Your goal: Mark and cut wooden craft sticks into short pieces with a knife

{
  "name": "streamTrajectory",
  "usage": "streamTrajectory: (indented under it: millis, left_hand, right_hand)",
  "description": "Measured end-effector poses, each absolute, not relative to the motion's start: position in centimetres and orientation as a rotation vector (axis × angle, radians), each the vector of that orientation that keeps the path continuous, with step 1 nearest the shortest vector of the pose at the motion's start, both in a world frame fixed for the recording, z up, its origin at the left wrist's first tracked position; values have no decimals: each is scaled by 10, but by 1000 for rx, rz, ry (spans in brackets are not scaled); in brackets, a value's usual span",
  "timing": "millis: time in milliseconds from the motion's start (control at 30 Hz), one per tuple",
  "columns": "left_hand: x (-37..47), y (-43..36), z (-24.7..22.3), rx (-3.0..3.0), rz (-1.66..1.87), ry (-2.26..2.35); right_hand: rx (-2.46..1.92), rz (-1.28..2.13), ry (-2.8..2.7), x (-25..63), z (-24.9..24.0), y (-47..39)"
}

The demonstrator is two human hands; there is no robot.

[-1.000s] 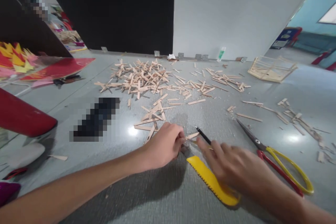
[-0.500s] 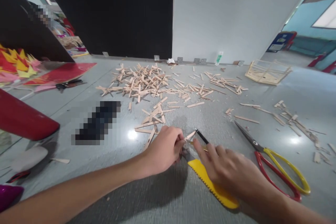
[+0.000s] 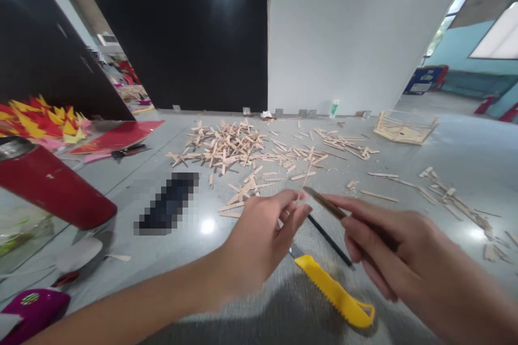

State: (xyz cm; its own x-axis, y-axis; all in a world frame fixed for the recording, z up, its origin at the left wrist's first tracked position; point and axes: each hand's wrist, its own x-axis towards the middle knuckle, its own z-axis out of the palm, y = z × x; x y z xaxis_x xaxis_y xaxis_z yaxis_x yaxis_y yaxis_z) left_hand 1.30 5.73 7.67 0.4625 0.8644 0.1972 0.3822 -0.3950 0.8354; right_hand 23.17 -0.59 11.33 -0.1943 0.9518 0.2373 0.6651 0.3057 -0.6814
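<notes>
My left hand (image 3: 269, 226) is closed over the table's middle, fingers curled and thumb near the index finger; what it pinches is hard to make out. A thin wooden stick (image 3: 308, 168) rises just beyond its fingertips. Level with them, my right hand (image 3: 388, 242) grips a slim brownish tool (image 3: 327, 205), its dark tip close to my left fingers. Below and between the hands lie a black pen-like rod (image 3: 332, 242) and a yellow-handled cutter (image 3: 335, 294) with a serrated handle edge.
Beyond the hands is a pile of wooden sticks (image 3: 230, 143). A dark pixelated object (image 3: 168, 202), red bottle (image 3: 73, 188) and white mouse-like object (image 3: 79, 253) are at left. Further right are a small stick frame (image 3: 407, 128) and stick scraps (image 3: 453, 197). Black and white panels stand behind.
The view has tilted up a little. My right hand has lifted and turned, now gripping the slim tool; the black rod lies below it. The red-and-yellow scissors no longer show.
</notes>
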Motion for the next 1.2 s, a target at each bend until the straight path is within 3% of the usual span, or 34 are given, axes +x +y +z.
streamTrajectory:
  millis: [267,433,667,833,1067,1200]
  left_hand:
    - [16,36,73,1946,851,950]
    - [17,36,79,2033,969,1022]
    - [13,37,80,2087,857,1087]
    - [14,37,76,2080,891,1130]
    - [13,33,69,2086,789,1037]
    - [13,38,71,2093,854,1092]
  right_hand:
    - [-1423,1098,-1862,235,130,-5]
    - [-1380,363,-1838,207,96,-19]
    - [-1484,964,-1960,232,127,-2]
    - [-1419,571,-1819,210,103,-9]
    - [-1426,1353,-1868,241,129,7]
    - [-1371,867,-1780,209,98,-3]
